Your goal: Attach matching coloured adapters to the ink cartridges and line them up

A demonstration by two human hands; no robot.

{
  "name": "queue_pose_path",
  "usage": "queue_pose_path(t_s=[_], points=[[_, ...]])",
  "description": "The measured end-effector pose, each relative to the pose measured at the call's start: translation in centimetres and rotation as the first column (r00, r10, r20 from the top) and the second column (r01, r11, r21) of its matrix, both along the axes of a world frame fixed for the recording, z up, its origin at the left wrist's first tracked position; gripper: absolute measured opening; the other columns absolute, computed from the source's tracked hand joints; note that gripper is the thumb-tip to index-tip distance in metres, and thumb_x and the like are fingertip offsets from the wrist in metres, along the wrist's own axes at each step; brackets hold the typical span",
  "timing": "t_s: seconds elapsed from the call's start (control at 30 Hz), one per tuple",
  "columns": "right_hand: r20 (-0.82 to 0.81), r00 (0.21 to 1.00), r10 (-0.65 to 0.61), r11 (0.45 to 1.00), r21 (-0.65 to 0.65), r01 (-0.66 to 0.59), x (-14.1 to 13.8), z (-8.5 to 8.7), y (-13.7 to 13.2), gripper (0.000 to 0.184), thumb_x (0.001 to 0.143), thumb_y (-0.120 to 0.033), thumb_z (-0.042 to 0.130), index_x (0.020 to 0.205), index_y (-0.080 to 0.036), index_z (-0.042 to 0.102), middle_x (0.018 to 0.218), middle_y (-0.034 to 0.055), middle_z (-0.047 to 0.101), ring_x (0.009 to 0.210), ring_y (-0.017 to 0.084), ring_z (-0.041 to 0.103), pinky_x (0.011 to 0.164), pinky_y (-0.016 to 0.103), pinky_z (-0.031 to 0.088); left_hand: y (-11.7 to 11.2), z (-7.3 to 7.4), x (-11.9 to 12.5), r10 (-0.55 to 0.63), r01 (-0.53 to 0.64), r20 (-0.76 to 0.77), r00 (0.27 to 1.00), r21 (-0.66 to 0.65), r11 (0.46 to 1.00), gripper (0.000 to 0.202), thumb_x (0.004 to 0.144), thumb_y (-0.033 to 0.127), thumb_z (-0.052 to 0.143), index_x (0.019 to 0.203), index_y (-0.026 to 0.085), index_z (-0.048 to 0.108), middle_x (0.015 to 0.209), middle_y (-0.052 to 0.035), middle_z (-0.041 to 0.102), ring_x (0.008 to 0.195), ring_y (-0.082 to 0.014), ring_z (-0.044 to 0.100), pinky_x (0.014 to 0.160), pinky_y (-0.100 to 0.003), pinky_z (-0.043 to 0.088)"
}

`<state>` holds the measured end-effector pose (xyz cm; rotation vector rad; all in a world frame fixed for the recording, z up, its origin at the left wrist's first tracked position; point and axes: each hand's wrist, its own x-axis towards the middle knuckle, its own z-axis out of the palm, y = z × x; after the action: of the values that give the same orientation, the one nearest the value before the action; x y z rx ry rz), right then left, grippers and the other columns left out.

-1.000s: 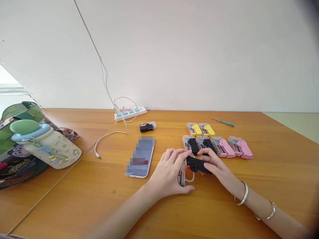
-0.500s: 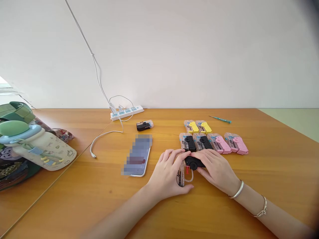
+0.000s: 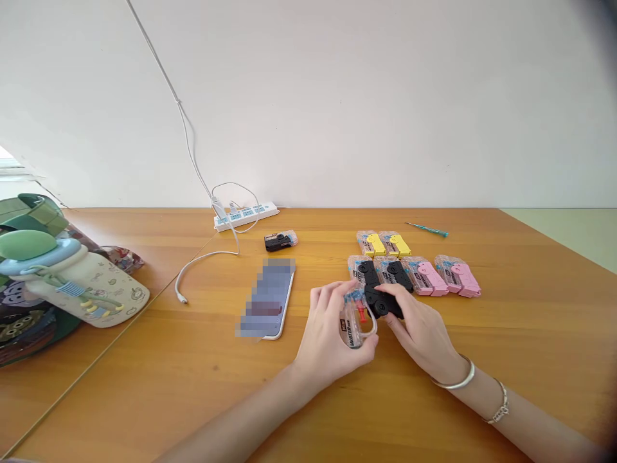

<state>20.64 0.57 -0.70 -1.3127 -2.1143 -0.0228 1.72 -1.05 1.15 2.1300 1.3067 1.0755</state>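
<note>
A mini toy water gun [image 3: 351, 326] with a clear, labelled body, a red trigger and a pale tube loop is between my hands. My left hand [image 3: 328, 328] curves its fingers and thumb round the clear body. On the black part [image 3: 383, 301] at the other end, my right hand [image 3: 424, 331] has its fingers on top and thumb beneath. Just behind lie two black water guns [image 3: 395, 275] and two pink ones [image 3: 427, 278], with two yellow ones [image 3: 373, 244] farther back. The join between the clear and black parts is partly covered by my fingers.
A phone [image 3: 270, 302] lies left of my hands, with another black water gun [image 3: 280, 241] beyond it. Behind are a power strip [image 3: 245, 217] and a white cable [image 3: 205, 254]. A bottle [image 3: 96, 283] leans at far left; a thin teal screwdriver [image 3: 428, 229] lies back right.
My hands have tilted the water gun slightly, and more of its clear body, trigger and tube loop shows. My right fingers have shifted right along the black part.
</note>
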Motion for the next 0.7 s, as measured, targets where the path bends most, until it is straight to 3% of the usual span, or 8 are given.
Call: queue_pose_path(t_s=[0.1,0.17,0.37,0.47,0.57,0.7], points=[[-0.085,0.993,-0.080,0.997,-0.020,0.078,0.5,-0.1,0.4,0.022,0.092,-0.031,0.037,0.110,-0.022,0.044,0.093,0.0065,0.068,0.073,0.021,0.068,0.056,0.029,0.049,0.3,0.2,-0.4,0.080,-0.076,0.071,0.994,-0.059,0.995,0.055,0.069,0.021,0.059,0.121,0.024,0.040,0.119,-0.0064,0.053,0.106,-0.0250,0.045,0.091,-0.043,0.042],[-0.083,0.994,-0.064,0.998,-0.022,0.063,0.8,-0.1,0.6,0.022,0.091,-0.032,0.039,0.110,-0.023,0.044,0.094,0.0068,0.068,0.074,0.022,0.067,0.057,0.029,0.049,0.5,0.1,-0.7,0.078,-0.073,0.058,0.995,-0.092,0.993,0.053,0.070,0.021,0.059,0.120,0.025,0.042,0.117,-0.0058,0.054,0.105,-0.0246,0.047,0.090,-0.042,0.043],[-0.019,0.999,0.044,0.996,-0.077,-0.045,0.6,0.1,0.6,0.023,0.085,-0.022,0.045,0.108,-0.025,0.048,0.102,0.0034,0.065,0.087,0.020,0.064,0.065,0.029,0.050,0.7,-1.1,-0.9,-0.083,0.064,-0.232,0.969,-0.089,0.994,0.057,0.064,0.028,0.067,0.118,0.027,0.049,0.122,-0.0045,0.054,0.112,-0.0281,0.043,0.096,-0.047,0.038],[-0.012,0.994,0.110,0.989,-0.098,-0.110,0.4,0.1,0.5,0.026,0.083,-0.018,0.047,0.107,-0.026,0.050,0.104,0.0024,0.064,0.092,0.019,0.063,0.069,0.029,0.050,0.7,-1.3,-1.0,-0.112,0.103,-0.311,0.944,-0.044,0.994,0.061,0.061,0.040,0.072,0.117,0.026,0.051,0.130,-0.0067,0.049,0.119,-0.0309,0.039,0.101,-0.052,0.031],[-0.028,0.985,0.172,0.982,-0.078,-0.174,0.4,-0.1,0.5,0.028,0.080,-0.016,0.050,0.107,-0.025,0.048,0.101,0.0035,0.065,0.091,0.019,0.063,0.073,0.032,0.050,0.8,-0.9,-1.1,-0.125,0.124,-0.272,0.954,-0.023,0.992,0.066,0.064,0.055,0.069,0.118,0.026,0.049,0.132,-0.0066,0.048,0.125,-0.0311,0.034,0.104,-0.052,0.027],[-0.058,0.974,0.217,0.975,-0.028,-0.219,0.4,-0.2,0.3,0.021,0.077,-0.016,0.053,0.095,-0.023,0.045,0.095,0.0053,0.067,0.081,0.020,0.063,0.068,0.034,0.051,0.9,-0.4,-1.0,-0.083,0.078,-0.151,0.985,-0.038,0.996,0.023,0.082,0.036,0.057,0.103,0.025,0.053,0.112,-0.0019,0.062,0.112,-0.0229,0.047,0.096,-0.042,0.037]])
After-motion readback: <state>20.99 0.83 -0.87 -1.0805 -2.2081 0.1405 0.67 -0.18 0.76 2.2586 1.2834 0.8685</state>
